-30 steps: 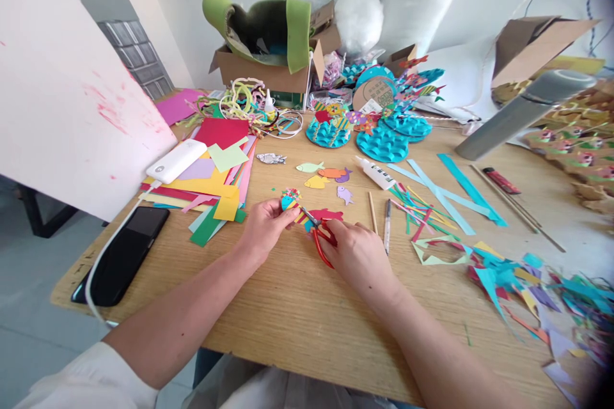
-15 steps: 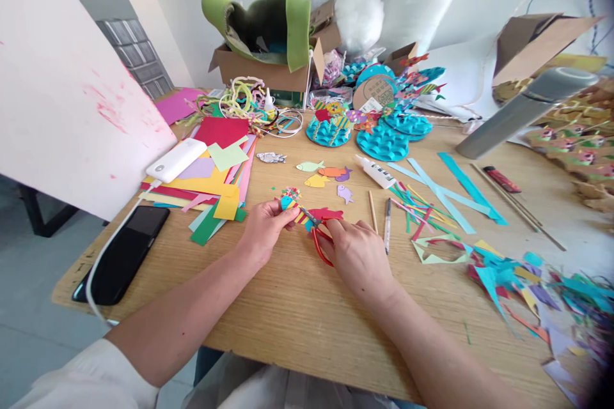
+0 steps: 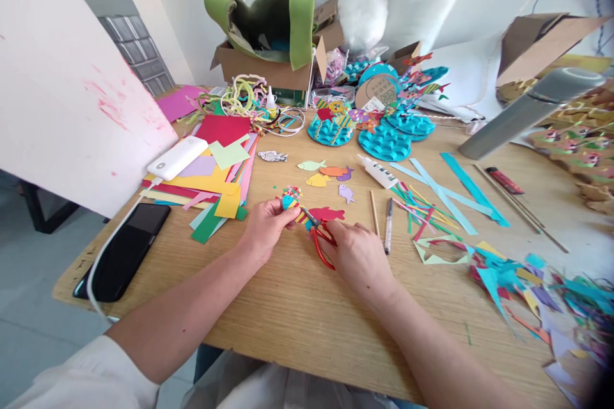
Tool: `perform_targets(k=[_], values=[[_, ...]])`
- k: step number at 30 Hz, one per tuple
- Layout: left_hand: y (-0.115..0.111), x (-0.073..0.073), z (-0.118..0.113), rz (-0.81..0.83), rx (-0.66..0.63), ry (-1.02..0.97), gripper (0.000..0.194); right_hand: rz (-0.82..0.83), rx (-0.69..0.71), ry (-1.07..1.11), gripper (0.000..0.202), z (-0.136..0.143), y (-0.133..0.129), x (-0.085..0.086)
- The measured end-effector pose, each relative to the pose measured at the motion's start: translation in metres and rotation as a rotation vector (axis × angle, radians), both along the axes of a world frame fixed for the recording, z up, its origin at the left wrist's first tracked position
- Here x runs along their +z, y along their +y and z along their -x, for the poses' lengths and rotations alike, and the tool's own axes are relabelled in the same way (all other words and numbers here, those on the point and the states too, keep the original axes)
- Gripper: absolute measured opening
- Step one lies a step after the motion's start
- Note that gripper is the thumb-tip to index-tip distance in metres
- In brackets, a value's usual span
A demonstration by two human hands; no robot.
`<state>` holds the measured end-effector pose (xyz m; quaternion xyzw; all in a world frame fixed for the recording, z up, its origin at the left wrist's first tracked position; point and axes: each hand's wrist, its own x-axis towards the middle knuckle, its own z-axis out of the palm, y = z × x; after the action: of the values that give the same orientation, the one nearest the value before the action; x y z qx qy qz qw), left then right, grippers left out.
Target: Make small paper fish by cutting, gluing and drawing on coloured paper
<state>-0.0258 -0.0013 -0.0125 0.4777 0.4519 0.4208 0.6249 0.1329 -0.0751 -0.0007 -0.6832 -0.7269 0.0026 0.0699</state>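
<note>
View slightly shifted, right hand [image 3: 359,255] holding scissors [image 3: 315,222]

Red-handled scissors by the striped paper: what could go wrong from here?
The red-handled scissors in the right hand point toward the fingers of the left hand, so a slip could nick them. The striped paper is small, so it might bend or be cut askew. The red paper fish shows close by the scissors and could get knocked.
</note>
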Motion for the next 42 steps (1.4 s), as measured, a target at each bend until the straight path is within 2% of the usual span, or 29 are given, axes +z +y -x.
perform_targets(k=[4,15,22,28,32,34,36,39,42], values=[[0.000,0.000,0.000,0.004,-0.003,-0.005,0.020,0.048,-0.020,0.003,0.029,0.000,0.000,0.000],[-0.001,0.001,-0.001,0.041,-0.003,-0.031,0.018,0.082,-0.032,-0.072,0.025,0.001,0.001,0.008],[0.000,0.001,-0.001,0.068,-0.005,-0.055,0.018,0.110,-0.042,-0.047,0.025,0.000,0.002,0.007],[-0.001,0.002,-0.001,0.084,-0.012,-0.069,0.019,0.062,-0.062,0.027,0.025,-0.001,0.001,0.002],[0.001,0.002,0.000,0.121,0.004,-0.108,0.021,-0.050,-0.091,0.139,0.028,-0.005,0.002,-0.003],[0.004,0.003,0.001,0.134,0.034,-0.133,0.022,-0.116,-0.020,0.194,0.029,-0.006,0.001,-0.002],[0.007,0.004,0.002,0.142,0.068,-0.168,0.023,-0.144,0.129,0.210,0.027,-0.004,0.000,0.000],[0.011,0.006,0.003,0.135,0.119,-0.221,0.023,-0.095,0.356,0.130,0.019,0.000,-0.003,0.006],[0.013,0.008,0.005,0.129,0.141,-0.235,0.025,-0.009,0.472,0.044,0.012,0.006,-0.007,0.011]])
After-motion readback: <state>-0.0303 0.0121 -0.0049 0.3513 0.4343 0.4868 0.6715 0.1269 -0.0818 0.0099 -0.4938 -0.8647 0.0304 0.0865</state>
